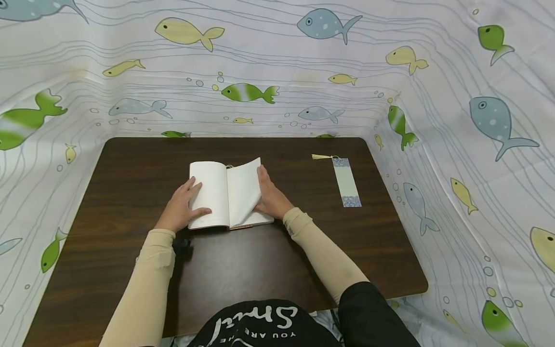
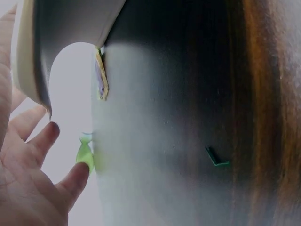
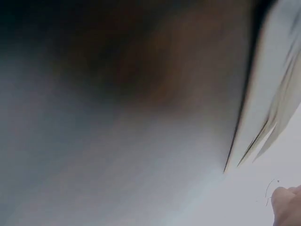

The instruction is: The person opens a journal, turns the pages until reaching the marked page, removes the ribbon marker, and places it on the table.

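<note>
A notebook lies spread wide on the dark table, its pages looking blank or faintly lined. My left hand rests along its left edge, with the thumb over the page and the other fingers spread; the left wrist view shows that hand beside the curved pages. At the right edge my right hand touches a raised, bent page from its outer side, fingers fairly straight. In the right wrist view the pages fan apart, and only a fingertip shows.
A pale bookmark with blue patterned ends and a yellow tassel lies to the right on the table. A fish-print cloth surrounds the table. A small dark object shows beside my left wrist.
</note>
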Tool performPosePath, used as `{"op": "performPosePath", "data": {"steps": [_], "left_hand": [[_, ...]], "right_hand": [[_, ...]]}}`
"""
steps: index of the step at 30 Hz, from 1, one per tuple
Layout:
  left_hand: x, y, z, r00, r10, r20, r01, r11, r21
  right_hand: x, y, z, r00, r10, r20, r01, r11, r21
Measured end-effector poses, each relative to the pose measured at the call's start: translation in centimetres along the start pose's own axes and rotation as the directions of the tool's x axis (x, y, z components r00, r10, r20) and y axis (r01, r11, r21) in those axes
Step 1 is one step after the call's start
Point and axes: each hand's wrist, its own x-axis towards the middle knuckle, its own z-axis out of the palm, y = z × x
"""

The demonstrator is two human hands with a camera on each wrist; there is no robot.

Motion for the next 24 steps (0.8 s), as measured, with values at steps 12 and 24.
{"op": "performPosePath", "data": {"steps": [12, 24], "left_hand": [[0.1, 0.0, -0.2, 1.000, -0.009, 0.026, 0.009, 1.000, 0.006], [-0.2, 0.1, -0.5, 0.998, -0.009, -0.064, -0.008, 0.964, -0.266]], "right_hand": [[1.4, -3.3, 0.8, 0.989, -0.119, 0.088, 0.079, 0.926, 0.369], [1.6, -6.4, 2.2, 0.939, -0.232, 0.256, 0.254, 0.966, -0.056]]}}
